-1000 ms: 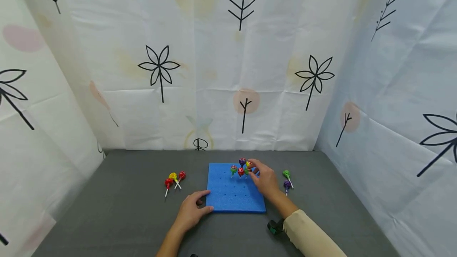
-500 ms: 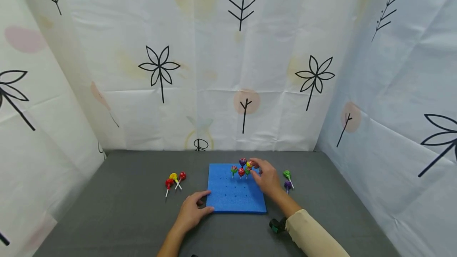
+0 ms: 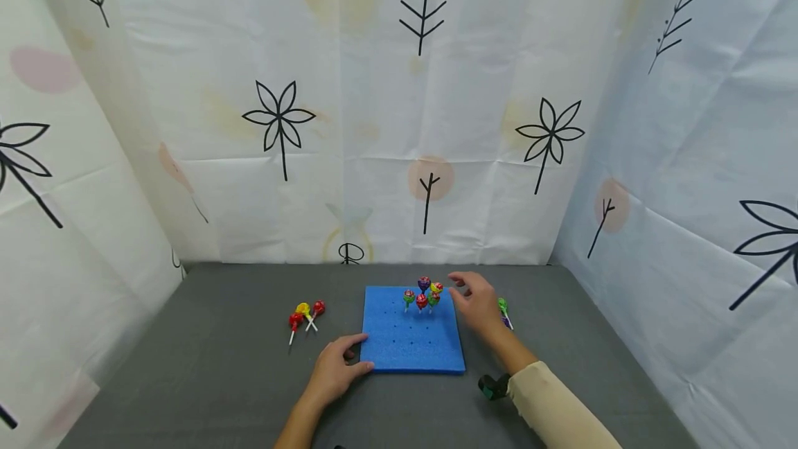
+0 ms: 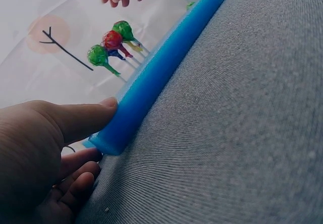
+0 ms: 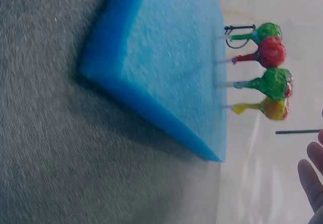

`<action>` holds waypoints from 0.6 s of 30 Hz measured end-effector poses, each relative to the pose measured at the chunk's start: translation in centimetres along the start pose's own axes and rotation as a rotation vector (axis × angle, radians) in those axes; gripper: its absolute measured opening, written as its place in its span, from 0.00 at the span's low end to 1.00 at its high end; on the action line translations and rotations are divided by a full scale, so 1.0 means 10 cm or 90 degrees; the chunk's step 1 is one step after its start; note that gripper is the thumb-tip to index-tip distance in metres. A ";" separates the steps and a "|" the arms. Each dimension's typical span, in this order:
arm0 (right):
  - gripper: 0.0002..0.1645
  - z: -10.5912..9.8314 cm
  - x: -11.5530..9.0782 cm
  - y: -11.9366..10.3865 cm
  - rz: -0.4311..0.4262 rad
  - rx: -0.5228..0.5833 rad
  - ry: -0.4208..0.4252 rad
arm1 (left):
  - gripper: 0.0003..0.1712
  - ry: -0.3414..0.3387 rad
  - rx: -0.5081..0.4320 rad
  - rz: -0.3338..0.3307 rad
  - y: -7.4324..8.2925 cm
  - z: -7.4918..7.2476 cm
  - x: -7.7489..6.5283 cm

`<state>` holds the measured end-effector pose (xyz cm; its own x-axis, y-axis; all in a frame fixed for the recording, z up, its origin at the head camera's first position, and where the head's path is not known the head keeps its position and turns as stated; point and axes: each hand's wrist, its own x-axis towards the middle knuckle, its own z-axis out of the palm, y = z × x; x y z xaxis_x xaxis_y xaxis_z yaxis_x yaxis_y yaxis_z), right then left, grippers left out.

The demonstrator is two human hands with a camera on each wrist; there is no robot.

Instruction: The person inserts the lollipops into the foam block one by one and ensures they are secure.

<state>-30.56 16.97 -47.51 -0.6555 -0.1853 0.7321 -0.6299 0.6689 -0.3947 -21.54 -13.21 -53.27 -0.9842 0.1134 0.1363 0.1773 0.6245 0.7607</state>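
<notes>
Several wrapped lollipops stand upright by their sticks in the far part of the blue foam board [image 3: 411, 345]: green [image 3: 408, 296], red [image 3: 421, 301], purple [image 3: 424, 284], yellow [image 3: 436, 288] and another green [image 3: 433, 298]. My left hand [image 3: 333, 368] holds the board's near left corner, the thumb and a finger touching it in the left wrist view. Just right of the yellow lollipop, my right hand [image 3: 479, 305] hovers near the board's far right corner. Its fingers are loosely bent and apart, with nothing between them.
Left of the board lie red [image 3: 295, 321], yellow [image 3: 303, 308] and another red lollipop [image 3: 318, 307]. At the right lie a green lollipop [image 3: 502, 305] and a purple one [image 3: 506, 323], partly behind my right hand. Patterned curtains [image 3: 386, 123] bound the grey table [image 3: 237, 380].
My right hand has let go of the yellow lollipop and moved right, away from the cluster, which stays standing in the board. The left hand keeps its place at the corner.
</notes>
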 end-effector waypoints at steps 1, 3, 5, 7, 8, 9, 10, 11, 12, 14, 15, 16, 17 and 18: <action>0.17 -0.01 0.01 0.01 -0.001 0.000 0.006 | 0.31 -0.001 -0.001 0.000 0.00 0.00 0.00; 0.17 -0.04 0.02 0.05 -0.008 0.000 0.020 | 0.31 -0.003 -0.001 0.000 0.00 0.00 0.00; 0.16 -0.07 0.02 0.09 -0.006 0.005 0.029 | 0.31 -0.005 0.000 -0.002 0.00 0.00 0.01; 0.16 -0.11 0.03 0.13 0.011 0.010 0.031 | 0.31 -0.006 0.003 -0.002 0.00 0.00 0.01; 0.15 -0.13 0.04 0.15 0.029 0.014 0.025 | 0.31 -0.006 0.005 -0.002 0.00 0.00 0.02; 0.15 -0.15 0.04 0.17 0.052 0.020 0.016 | 0.31 -0.007 0.006 -0.003 0.00 0.00 0.02; 0.16 -0.18 0.05 0.19 0.081 0.025 0.004 | 0.31 -0.006 0.007 -0.003 0.00 0.00 0.02; 0.16 -0.20 0.05 0.21 0.110 0.031 -0.010 | 0.31 -0.005 0.008 -0.003 0.00 0.00 0.02; 0.17 -0.22 0.06 0.24 0.138 0.037 -0.026 | 0.31 -0.005 0.009 -0.002 0.00 0.00 0.02; 0.18 -0.28 0.06 0.27 0.200 0.053 -0.059 | 0.31 -0.004 0.010 -0.001 0.00 0.00 0.02; 0.19 -0.31 0.07 0.29 0.228 0.059 -0.072 | 0.31 -0.004 0.009 -0.001 0.00 0.00 0.02; 0.20 -0.33 0.06 0.30 0.252 0.063 -0.084 | 0.31 -0.004 0.009 0.000 0.00 0.00 0.01; 0.20 -0.36 0.06 0.31 0.274 0.070 -0.093 | 0.31 -0.004 0.009 0.001 -0.01 0.00 0.01; 0.20 -0.38 0.06 0.33 0.294 0.076 -0.102 | 0.31 -0.004 0.009 0.001 -0.01 0.00 0.01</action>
<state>-31.42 21.80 -46.22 -0.9269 -0.0036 0.3752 -0.2960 0.6213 -0.7255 -21.66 -13.25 -53.29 -0.9838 0.1198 0.1333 0.1791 0.6351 0.7514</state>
